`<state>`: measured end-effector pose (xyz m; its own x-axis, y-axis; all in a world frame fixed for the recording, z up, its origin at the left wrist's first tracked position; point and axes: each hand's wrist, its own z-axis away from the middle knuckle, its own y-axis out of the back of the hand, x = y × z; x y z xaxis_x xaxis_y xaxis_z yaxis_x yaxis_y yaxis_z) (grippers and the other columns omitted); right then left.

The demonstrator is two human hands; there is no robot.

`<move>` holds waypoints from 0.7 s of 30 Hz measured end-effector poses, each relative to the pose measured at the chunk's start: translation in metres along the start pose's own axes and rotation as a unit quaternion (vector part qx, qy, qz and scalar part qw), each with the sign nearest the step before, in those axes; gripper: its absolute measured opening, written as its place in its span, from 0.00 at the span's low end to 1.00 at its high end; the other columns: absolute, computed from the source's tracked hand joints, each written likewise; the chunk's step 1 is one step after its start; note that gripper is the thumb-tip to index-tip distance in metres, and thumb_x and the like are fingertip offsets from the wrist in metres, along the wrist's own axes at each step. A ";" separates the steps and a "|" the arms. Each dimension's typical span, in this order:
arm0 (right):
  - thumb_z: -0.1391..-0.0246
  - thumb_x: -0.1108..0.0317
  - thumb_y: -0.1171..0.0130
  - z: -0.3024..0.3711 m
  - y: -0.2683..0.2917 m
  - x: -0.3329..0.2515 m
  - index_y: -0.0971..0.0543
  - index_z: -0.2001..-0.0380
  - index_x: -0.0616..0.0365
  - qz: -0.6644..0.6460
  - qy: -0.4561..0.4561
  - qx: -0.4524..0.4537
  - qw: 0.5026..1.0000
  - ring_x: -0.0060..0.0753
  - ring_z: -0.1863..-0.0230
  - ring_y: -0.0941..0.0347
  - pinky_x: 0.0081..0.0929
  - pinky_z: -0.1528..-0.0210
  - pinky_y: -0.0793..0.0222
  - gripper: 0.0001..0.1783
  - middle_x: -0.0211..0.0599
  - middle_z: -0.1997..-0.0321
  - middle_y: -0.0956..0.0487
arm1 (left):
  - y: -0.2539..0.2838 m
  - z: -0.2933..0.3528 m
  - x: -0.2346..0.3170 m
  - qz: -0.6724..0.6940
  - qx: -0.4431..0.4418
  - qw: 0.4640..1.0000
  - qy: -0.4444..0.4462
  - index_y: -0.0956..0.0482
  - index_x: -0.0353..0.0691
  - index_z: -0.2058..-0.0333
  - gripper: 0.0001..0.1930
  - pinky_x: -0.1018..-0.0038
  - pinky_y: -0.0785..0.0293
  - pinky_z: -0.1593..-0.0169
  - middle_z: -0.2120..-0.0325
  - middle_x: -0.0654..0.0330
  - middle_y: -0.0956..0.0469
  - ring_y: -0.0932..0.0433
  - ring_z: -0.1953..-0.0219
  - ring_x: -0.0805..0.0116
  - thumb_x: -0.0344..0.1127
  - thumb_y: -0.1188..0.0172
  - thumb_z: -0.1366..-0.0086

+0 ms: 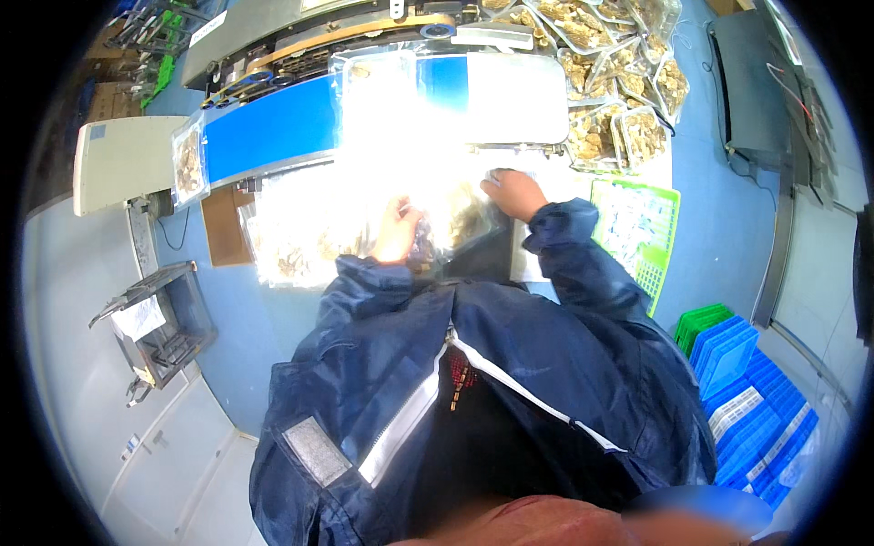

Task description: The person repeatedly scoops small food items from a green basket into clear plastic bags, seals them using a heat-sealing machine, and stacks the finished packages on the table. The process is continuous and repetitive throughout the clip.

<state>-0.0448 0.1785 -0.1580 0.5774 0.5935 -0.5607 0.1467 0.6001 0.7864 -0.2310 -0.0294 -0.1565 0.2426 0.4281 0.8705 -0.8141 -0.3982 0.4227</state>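
Clear bag (466, 221): between your two hands, near front edge of the surface (532, 263)
Your left hand (397, 234): half curled beside it, grip I cannot tell
Your right hand (514, 193): fingers bent near its right side, grip unclear

At frame centre, one bag (466, 218) lies between my left hand (395, 235) and right hand (516, 194); further bags (305, 241) lie left, conveyor belt (273, 132) above. Upper right: filled packs (642, 135), basket (673, 223) below. Lower right: crates (760, 423).

You've got one blue belt (273, 132) beyond your left hand (396, 235), one green basket (672, 238) right of your right hand (515, 194), plus clear bags (296, 241) beside the left (too washed-out to count).
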 end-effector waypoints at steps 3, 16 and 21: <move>0.43 0.50 0.45 -0.014 -0.028 -0.015 0.20 0.62 0.61 -0.304 -0.184 0.036 0.934 0.32 0.72 0.25 0.29 0.70 0.31 0.22 0.41 0.74 0.22 | -0.032 -0.008 -0.052 -0.004 0.109 0.993 -0.036 0.38 0.28 0.43 0.30 0.73 0.27 0.62 0.63 0.50 0.23 0.25 0.65 0.68 0.35 0.42 0.42; 0.46 0.63 0.38 0.023 -0.025 -0.020 0.21 0.61 0.61 -0.449 -0.109 -0.048 0.886 0.22 0.70 0.30 0.19 0.66 0.33 0.14 0.28 0.72 0.23 | -0.038 0.008 0.012 0.097 0.171 0.980 -0.001 0.27 0.38 0.68 0.05 0.81 0.38 0.72 0.78 0.69 0.29 0.37 0.77 0.82 0.32 0.45 0.34; 0.44 0.63 0.40 0.031 0.027 -0.018 0.21 0.62 0.60 -0.484 -0.029 0.012 0.875 0.16 0.73 0.34 0.17 0.70 0.37 0.12 0.24 0.73 0.25 | -0.017 0.025 0.101 0.384 0.121 0.915 0.033 0.31 0.39 0.64 0.05 0.79 0.33 0.61 0.68 0.63 0.25 0.31 0.68 0.79 0.33 0.51 0.29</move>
<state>-0.0261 0.1673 -0.1188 0.2139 -0.2144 -0.9530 0.6063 0.7941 -0.0426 -0.1793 -0.0001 -0.0698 -0.3917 -0.0081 0.9200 -0.5886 -0.7663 -0.2574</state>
